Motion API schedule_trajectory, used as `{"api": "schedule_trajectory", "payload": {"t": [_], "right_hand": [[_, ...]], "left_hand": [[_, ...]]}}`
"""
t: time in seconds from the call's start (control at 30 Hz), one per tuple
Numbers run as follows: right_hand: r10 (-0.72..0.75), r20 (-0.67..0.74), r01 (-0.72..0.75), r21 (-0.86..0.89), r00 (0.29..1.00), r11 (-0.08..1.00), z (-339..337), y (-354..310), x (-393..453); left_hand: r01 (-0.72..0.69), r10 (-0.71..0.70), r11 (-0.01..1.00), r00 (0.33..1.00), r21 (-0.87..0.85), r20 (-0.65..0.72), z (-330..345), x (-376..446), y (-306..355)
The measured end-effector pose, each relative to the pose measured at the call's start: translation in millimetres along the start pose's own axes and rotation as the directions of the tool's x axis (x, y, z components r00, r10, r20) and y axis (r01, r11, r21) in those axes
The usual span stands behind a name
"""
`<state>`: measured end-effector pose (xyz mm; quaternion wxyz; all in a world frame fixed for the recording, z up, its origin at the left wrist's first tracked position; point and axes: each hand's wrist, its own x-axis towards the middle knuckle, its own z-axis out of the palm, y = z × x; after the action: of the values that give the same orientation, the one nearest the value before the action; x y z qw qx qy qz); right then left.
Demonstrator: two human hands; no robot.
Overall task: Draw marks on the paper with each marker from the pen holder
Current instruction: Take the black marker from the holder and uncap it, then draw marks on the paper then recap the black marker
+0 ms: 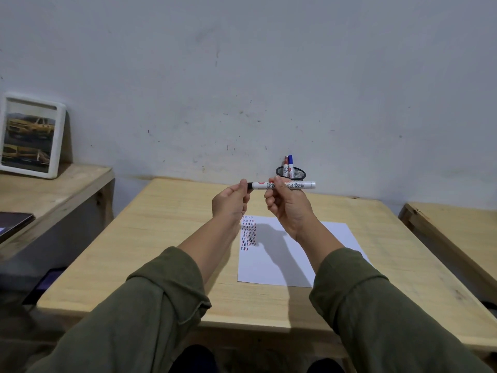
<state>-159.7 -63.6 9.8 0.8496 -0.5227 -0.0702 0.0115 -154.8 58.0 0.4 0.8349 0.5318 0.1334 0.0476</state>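
A white marker with a black cap point(293, 185) is held level in the air above the table's far half. My right hand point(286, 204) grips its barrel, and my left hand point(231, 200) pinches the black cap end. Below lies a white sheet of paper point(317, 254) with rows of short red, blue and black strokes at its upper left corner. A black mesh pen holder point(291, 172) stands against the wall behind the marker, with a red marker point(286, 162) and a blue marker point(290, 160) upright in it.
The wooden table point(161, 238) reaches the wall. A second wooden surface point(53, 189) at the left carries a framed picture point(29, 135) and a dark flat object point(13, 222). Another wooden bench point(457, 230) stands at the right.
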Motion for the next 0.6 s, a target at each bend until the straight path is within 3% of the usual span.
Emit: {"api": "schedule_trajectory", "payload": {"t": [0.13,0.23,0.3,0.4,0.6], "right_hand": [[-0.022,0.053,0.025,-0.057,0.998,0.998,-5.7,5.2,-0.8],[-0.012,0.052,0.015,-0.063,0.999,0.998,-14.1,9.6,-2.7],[0.007,0.039,-0.004,-0.076,0.999,0.997,-23.6,11.9,-3.8],[0.040,0.005,-0.039,-0.080,0.999,0.996,-35.9,17.2,-3.7],[0.094,-0.032,-0.096,-0.075,0.995,0.993,-40.8,32.8,0.7]], "left_hand": [[0.024,-0.021,0.997,0.999,0.067,-0.043,-0.2,5.6,-3.9],[0.071,-0.062,0.996,0.987,0.060,-0.149,-7.3,14.2,-4.3],[0.076,-0.038,0.980,0.978,0.183,-0.204,-20.5,20.8,-4.6],[0.007,0.071,0.905,0.984,0.425,-0.166,-34.9,21.8,-8.2],[-0.110,0.197,0.813,0.976,0.571,-0.093,-43.2,27.8,-23.0]]}}
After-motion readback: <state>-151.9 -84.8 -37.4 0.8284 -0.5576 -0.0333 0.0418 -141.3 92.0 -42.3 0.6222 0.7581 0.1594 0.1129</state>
